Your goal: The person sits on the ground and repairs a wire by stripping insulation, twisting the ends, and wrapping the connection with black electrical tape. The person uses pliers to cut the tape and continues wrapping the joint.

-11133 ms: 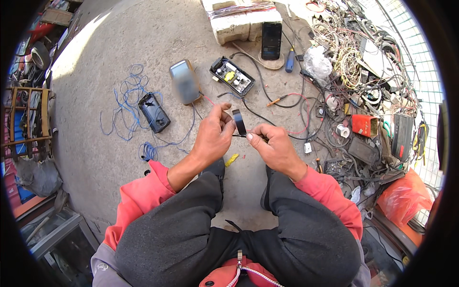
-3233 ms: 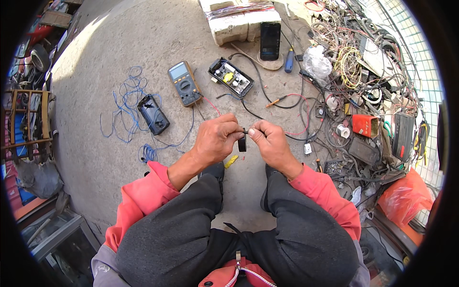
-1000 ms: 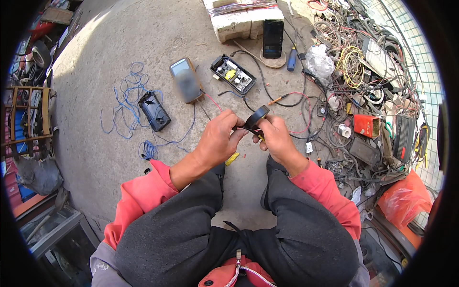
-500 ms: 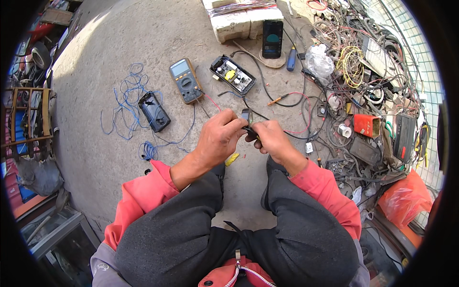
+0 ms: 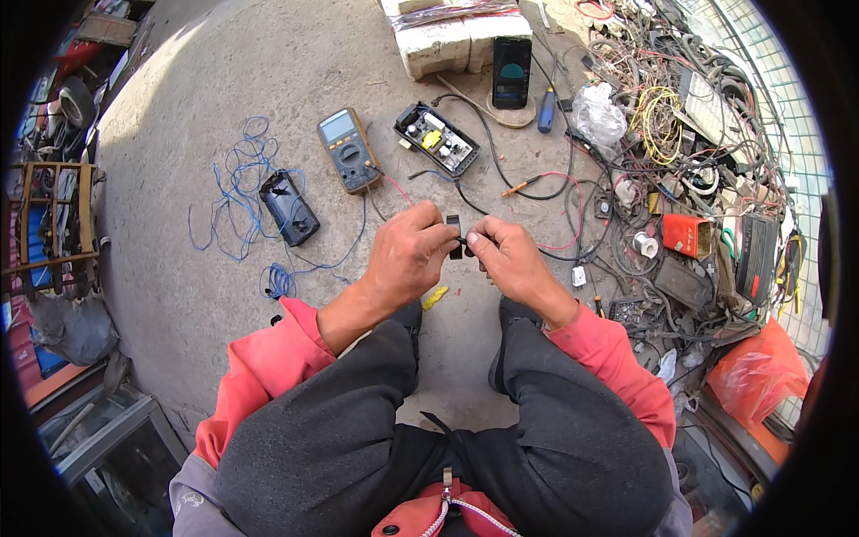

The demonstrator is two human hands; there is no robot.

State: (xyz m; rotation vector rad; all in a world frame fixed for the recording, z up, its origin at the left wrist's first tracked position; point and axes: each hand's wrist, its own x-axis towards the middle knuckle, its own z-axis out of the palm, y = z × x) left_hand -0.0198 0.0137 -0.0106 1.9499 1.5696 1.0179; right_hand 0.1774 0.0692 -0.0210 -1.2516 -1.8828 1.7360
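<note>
My left hand (image 5: pixel 410 251) and my right hand (image 5: pixel 512 258) meet above the ground in front of my knees. The fingers of both are pinched on a thin black cord-like piece that spans the small gap between them. A flat, shiny black strip (image 5: pixel 454 234) stands upright at the left fingertips; its kind is not clear. Just beyond the hands lies an opened charger-like case (image 5: pixel 438 140) with a circuit board and a yellow part inside. A multimeter (image 5: pixel 349 150) rests to its left, a red lead running toward my left hand.
An empty black case half (image 5: pixel 289 208) lies beside tangled blue wire (image 5: pixel 242 174). A phone (image 5: pixel 511 72) leans against a white foam block (image 5: pixel 447 45), with a blue-handled screwdriver (image 5: pixel 547 111) nearby. A heap of cables and scrap (image 5: pixel 671 134) fills the right. Yellow scrap (image 5: pixel 435 298) lies near my feet.
The black strip has shifted slightly left and now stands upright between the hands. My right fingers have turned and drawn slightly away from the left ones, showing the thin piece between them.
</note>
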